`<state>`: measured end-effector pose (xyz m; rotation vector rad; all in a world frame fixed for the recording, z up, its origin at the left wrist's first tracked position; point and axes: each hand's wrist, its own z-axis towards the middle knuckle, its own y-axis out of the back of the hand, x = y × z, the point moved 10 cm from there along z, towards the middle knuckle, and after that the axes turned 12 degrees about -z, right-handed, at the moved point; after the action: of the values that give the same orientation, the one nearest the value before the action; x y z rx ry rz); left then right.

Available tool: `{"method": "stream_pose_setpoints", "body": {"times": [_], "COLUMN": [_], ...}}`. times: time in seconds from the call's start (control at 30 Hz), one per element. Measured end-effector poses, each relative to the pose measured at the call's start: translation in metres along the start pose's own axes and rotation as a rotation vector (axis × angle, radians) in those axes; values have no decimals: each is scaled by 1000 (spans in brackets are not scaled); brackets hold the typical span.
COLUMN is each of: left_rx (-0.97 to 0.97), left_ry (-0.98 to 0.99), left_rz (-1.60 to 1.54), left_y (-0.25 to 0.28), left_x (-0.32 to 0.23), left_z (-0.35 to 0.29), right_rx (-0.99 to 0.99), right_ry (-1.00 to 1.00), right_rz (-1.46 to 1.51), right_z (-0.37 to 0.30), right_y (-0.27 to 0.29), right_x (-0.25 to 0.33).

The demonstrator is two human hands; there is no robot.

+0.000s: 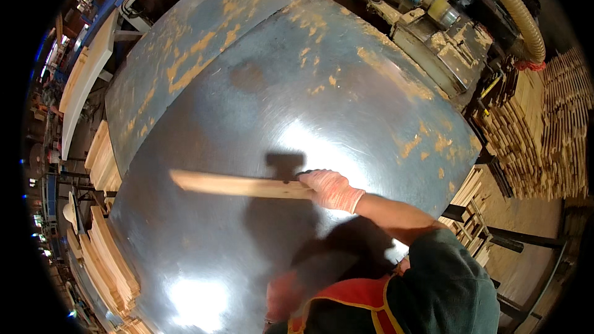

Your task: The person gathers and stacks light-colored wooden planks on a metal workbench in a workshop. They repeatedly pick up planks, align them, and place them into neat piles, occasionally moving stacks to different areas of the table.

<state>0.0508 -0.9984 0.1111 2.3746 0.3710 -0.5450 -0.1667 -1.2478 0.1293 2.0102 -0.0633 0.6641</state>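
Observation:
A pale, slightly curved wooden slat (241, 185) lies across the view over the metal tabletop (210, 117). Its right end is gripped by my right hand (334, 188), which wears a white and orange knitted glove. A small dark spot or object shows by those fingertips, too small to name. Close to my body at the lower edge is my left hand (283, 297) in a reddish glove, smeared by motion. Its fingers cannot be made out, and it is apart from the slat.
Curved wooden pieces (111, 260) are stacked along the table's left side. At the back right stands a dusty machine (439, 55) with a ribbed hose (513, 9). Tall stacks of boards (532, 130) stand at the right. Sawdust patches mark the tabletop's far part.

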Motion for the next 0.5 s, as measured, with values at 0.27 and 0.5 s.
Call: {"method": "stream_pose_setpoints", "body": {"times": [0.27, 0.5], "left_rx": [87, -394], "left_ry": [468, -15], "left_rz": [-17, -546], "left_y": [-37, -2], "left_x": [84, 27], "left_z": [1, 3], "right_rx": [-527, -366], "right_ry": [-743, -302], "right_rz": [-312, -225], "right_z": [-84, 65], "right_y": [188, 168], "right_x": [-357, -141]}}
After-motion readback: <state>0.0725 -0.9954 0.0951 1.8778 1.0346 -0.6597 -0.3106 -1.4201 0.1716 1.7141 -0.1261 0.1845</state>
